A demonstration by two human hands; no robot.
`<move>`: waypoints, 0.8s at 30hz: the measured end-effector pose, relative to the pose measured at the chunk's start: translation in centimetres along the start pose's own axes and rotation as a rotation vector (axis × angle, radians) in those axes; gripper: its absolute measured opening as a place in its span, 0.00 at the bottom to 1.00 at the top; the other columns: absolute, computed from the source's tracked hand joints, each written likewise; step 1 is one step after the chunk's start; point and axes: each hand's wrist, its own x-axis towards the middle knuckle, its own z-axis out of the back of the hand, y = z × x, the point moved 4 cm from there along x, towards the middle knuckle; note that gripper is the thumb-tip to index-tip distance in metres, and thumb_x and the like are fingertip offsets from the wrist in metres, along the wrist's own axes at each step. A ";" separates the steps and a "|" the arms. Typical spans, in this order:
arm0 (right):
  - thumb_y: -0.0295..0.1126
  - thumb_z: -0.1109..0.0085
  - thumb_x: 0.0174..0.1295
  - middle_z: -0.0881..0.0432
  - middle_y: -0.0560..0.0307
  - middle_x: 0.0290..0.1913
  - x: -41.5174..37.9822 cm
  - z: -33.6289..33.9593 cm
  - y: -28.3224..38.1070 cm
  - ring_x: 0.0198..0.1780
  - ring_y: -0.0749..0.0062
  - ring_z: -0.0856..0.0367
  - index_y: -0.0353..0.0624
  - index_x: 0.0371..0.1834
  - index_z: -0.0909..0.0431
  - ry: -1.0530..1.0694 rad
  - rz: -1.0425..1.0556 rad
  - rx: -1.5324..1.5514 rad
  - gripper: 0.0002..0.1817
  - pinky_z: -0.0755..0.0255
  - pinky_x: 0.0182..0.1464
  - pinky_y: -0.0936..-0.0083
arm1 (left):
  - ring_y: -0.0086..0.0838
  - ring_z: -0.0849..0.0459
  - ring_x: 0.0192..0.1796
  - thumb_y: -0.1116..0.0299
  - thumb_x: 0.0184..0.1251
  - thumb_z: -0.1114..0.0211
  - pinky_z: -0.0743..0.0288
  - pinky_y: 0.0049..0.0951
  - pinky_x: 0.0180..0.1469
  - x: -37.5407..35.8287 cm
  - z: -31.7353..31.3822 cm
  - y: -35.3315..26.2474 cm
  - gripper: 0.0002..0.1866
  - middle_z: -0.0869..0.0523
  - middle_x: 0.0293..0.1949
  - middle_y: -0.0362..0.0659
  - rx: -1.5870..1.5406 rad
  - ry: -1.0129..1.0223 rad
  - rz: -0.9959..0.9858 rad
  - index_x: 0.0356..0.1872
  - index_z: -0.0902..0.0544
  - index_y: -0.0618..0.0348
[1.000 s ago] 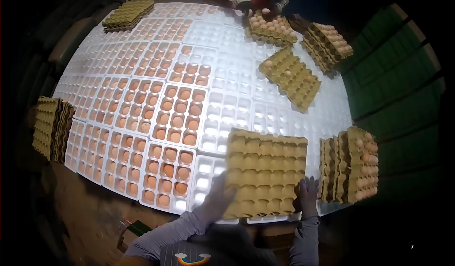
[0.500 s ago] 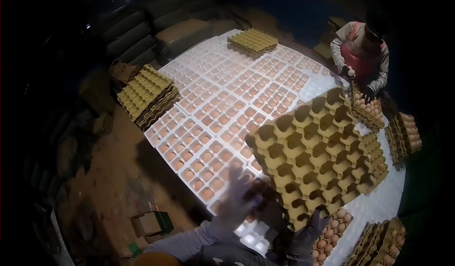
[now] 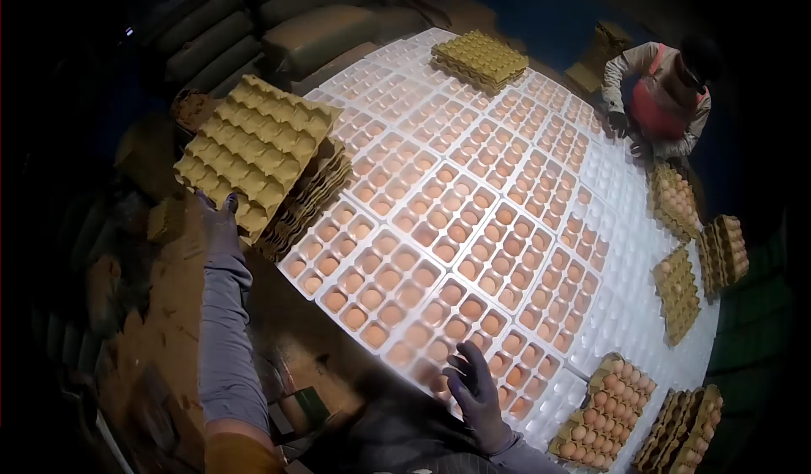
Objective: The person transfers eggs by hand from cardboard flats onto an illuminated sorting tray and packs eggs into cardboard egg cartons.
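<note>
My left hand [image 3: 218,219], in a dark glove, grips the near edge of a yellowish cardboard egg tray [image 3: 258,144] that holds no eggs. That tray is tilted over a stack of similar egg trays [image 3: 314,208] at the table's left edge. Low in the middle, my gloved right hand [image 3: 478,394] is open, fingers apart and slightly bent, with nothing in it. It hovers by the near row of clear plastic egg packs [image 3: 412,271], whose cups hold brown eggs. Right of that hand sits a cardboard tray full of eggs [image 3: 604,411].
Another pile of cardboard trays [image 3: 480,58] stands at the table's far end. Across the right side, a person [image 3: 663,106] in a red apron bends over the packs. Egg-filled tray stacks [image 3: 724,254] line the right edge, beside plastic packs without eggs [image 3: 621,305]. Sacks [image 3: 317,39] lie behind.
The empty cardboard tray has gone from the right side, where my right hand held it, to the left stack, now in my left hand. My right hand has let go and moved left.
</note>
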 end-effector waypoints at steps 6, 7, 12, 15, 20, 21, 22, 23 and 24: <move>0.26 0.44 0.72 0.25 0.49 0.63 -2.2 3.0 -2.8 0.65 0.68 0.26 0.35 0.78 0.44 -0.034 -0.122 -0.039 0.33 0.33 0.66 0.72 | 0.49 0.37 0.79 0.61 0.71 0.32 0.41 0.37 0.76 6.0 0.8 8.4 0.47 0.40 0.79 0.57 0.457 0.226 0.108 0.82 0.51 0.64; 0.26 0.44 0.72 0.25 0.49 0.64 -2.2 3.5 -3.2 0.65 0.68 0.26 0.35 0.78 0.43 0.011 -0.101 -0.040 0.33 0.33 0.66 0.72 | 0.49 0.35 0.78 0.60 0.69 0.30 0.40 0.37 0.76 6.1 1.3 7.2 0.47 0.37 0.78 0.58 0.605 0.267 0.093 0.81 0.49 0.65; 0.28 0.40 0.72 0.26 0.50 0.64 -5.7 8.2 -3.0 0.63 0.68 0.23 0.43 0.78 0.38 -0.110 0.029 -0.322 0.32 0.28 0.65 0.72 | 0.49 0.25 0.68 0.58 0.80 0.43 0.30 0.41 0.69 10.8 2.9 14.5 0.27 0.25 0.69 0.57 1.063 -0.036 -0.731 0.74 0.31 0.59; 0.31 0.37 0.71 0.25 0.50 0.67 -9.3 14.7 -2.5 0.64 0.67 0.23 0.43 0.76 0.35 -0.368 0.190 -0.457 0.31 0.26 0.64 0.70 | 0.44 0.24 0.69 0.56 0.82 0.47 0.30 0.43 0.71 -3.4 -8.2 0.8 0.29 0.29 0.73 0.52 0.210 0.295 -0.499 0.78 0.35 0.57; 0.32 0.38 0.70 0.22 0.50 0.62 -21.5 34.6 -0.1 0.60 0.66 0.21 0.39 0.68 0.27 -1.108 0.264 -0.566 0.24 0.25 0.60 0.72 | 0.27 0.16 0.53 0.53 0.80 0.44 0.20 0.32 0.58 -41.1 -22.1 -9.9 0.32 0.18 0.59 0.42 -0.213 1.428 0.321 0.79 0.37 0.56; 0.34 0.37 0.70 0.21 0.48 0.61 -24.2 38.2 0.4 0.60 0.65 0.21 0.38 0.68 0.27 -1.234 0.172 -0.517 0.25 0.25 0.60 0.70 | 0.28 0.15 0.51 0.51 0.80 0.44 0.20 0.32 0.57 -47.5 -23.2 -11.1 0.34 0.18 0.57 0.42 -0.224 1.589 0.363 0.79 0.39 0.56; 0.35 0.38 0.71 0.21 0.47 0.62 -27.0 43.7 -1.7 0.60 0.64 0.20 0.38 0.69 0.27 -1.261 0.159 -0.591 0.25 0.25 0.61 0.69 | 0.29 0.14 0.51 0.48 0.80 0.45 0.19 0.33 0.56 -53.4 -23.8 -12.4 0.35 0.18 0.58 0.44 -0.237 1.688 0.506 0.79 0.40 0.57; 0.37 0.39 0.72 0.20 0.46 0.62 -28.6 48.5 -4.0 0.60 0.63 0.20 0.38 0.70 0.28 -1.284 0.143 -0.664 0.26 0.26 0.61 0.68 | 0.37 0.14 0.53 0.47 0.81 0.47 0.20 0.34 0.59 -59.0 -24.7 -11.2 0.36 0.18 0.58 0.48 -0.314 1.748 0.669 0.79 0.41 0.59; 0.39 0.41 0.73 0.20 0.45 0.62 -29.5 50.1 -4.8 0.60 0.62 0.20 0.38 0.70 0.28 -1.233 -0.024 -0.636 0.27 0.27 0.62 0.68 | 0.41 0.14 0.54 0.47 0.81 0.48 0.21 0.34 0.60 -63.8 -25.4 -10.5 0.36 0.18 0.58 0.51 -0.278 1.760 0.538 0.79 0.42 0.61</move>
